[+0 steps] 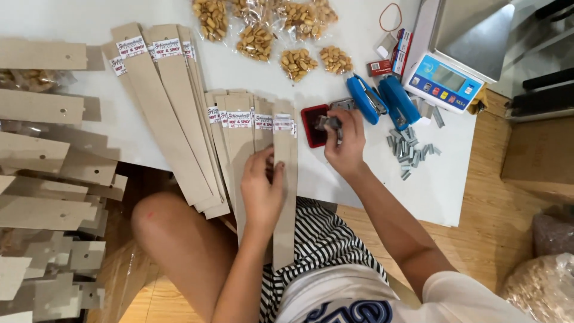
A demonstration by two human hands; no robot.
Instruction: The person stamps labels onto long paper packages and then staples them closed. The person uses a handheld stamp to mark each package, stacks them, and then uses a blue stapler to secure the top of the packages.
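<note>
The cardboard strip (285, 197) runs 12 to 6 o'clock, its white-and-red label (282, 122) at the 12 o'clock end, overhanging the white table (442, 185). The left hand (261, 185) lies flat on it, fingers together. At 2 o'clock, the right hand (345, 143) pinches a small stamp (330, 124) over the red ink pad (312, 125).

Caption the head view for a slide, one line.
Left hand steadies a cardboard strip while the right hand presses a stamp on a red ink pad.
</note>
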